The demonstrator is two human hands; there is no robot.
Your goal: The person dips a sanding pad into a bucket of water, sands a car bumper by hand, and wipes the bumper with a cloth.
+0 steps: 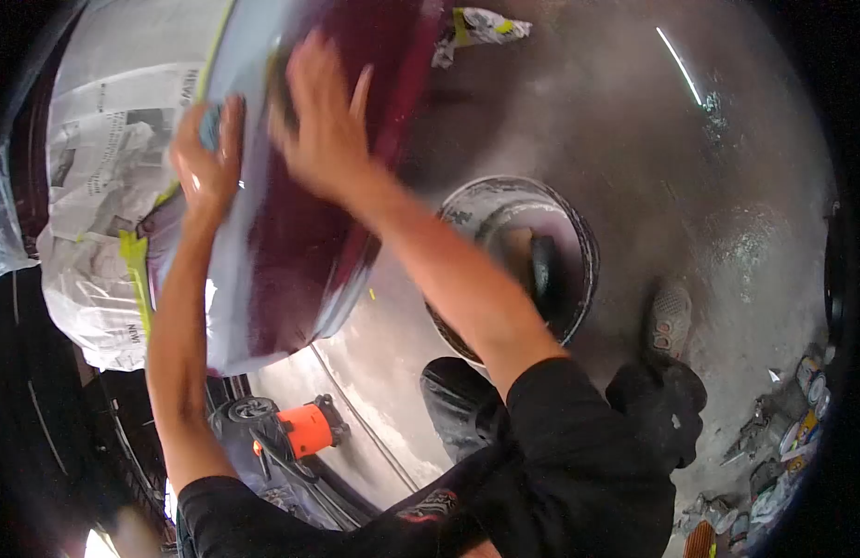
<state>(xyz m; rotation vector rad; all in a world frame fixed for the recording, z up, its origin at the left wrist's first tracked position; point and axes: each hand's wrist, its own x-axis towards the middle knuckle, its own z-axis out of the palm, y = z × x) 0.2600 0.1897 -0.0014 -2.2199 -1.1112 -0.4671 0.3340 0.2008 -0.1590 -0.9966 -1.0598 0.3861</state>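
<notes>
A maroon car body panel (290, 242) with grey primer patches stands at the upper left. My left hand (206, 153) rests at the masked edge, fingers and thumb closed about a small blue-grey piece (211, 126) whose kind I cannot make out. Further right, my right hand (323, 121) presses on the panel, smeared by motion, its thumb sticking out. Under its fingers shows the edge of a dark, flat pad (279, 88), mostly hidden. Newspaper (123, 139) held by yellow-green tape (135, 265) covers the panel's left side.
A bucket (593, 251) with cloudy liquid and a dark object inside stands on the wet floor below my right forearm. An orange-and-black machine (304, 430) is at lower left. Assorted clutter (783, 437) lies at lower right; crumpled masking paper (490, 26) lies near the top.
</notes>
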